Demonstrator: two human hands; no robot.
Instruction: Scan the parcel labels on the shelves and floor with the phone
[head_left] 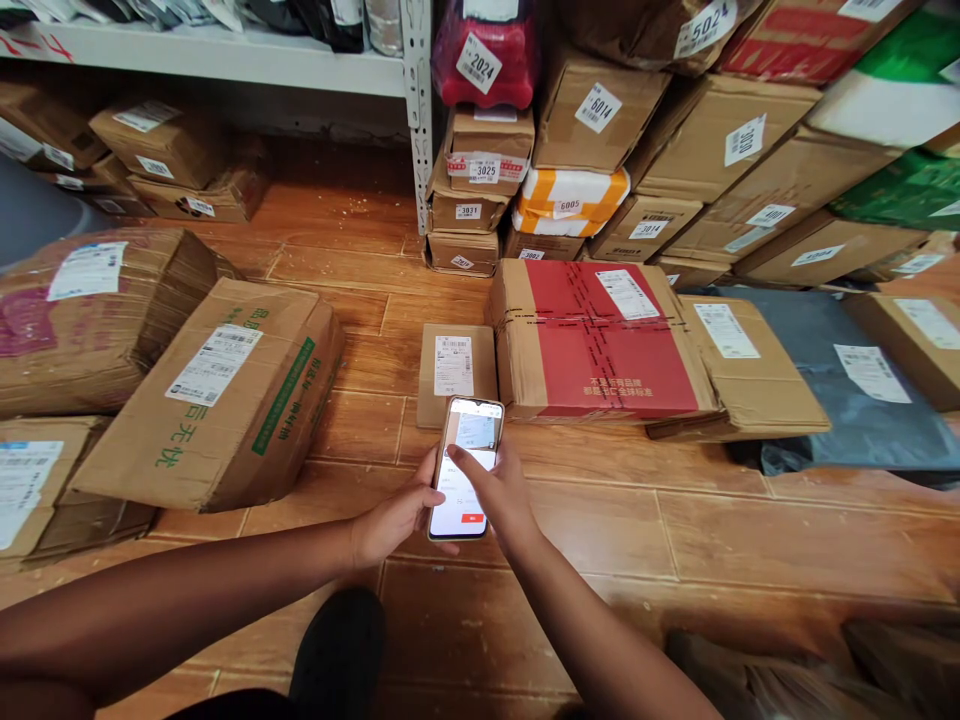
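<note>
Both my hands hold a smartphone [459, 495] upright in the middle of the head view, its screen lit. My left hand [396, 520] is closed round the phone's left side, its thumb at the edge. From the right, my right hand [510, 490] grips the other side, and its thumb lies over the upper part of the screen. A white page with a red button shows on the display. Just beyond the phone, a small flat cardboard box [431, 400] with a white label lies on the floor, touching a larger red and brown carton [607, 350].
Several labelled cartons [217, 400] lie on the left. To the right are a flat carton [780, 385] and a dark plastic parcel [802, 340]. Numbered parcels [600, 115] are stacked behind, beside a white metal shelf [225, 52]. My shoe [339, 655] stands on the wood-look floor [592, 530].
</note>
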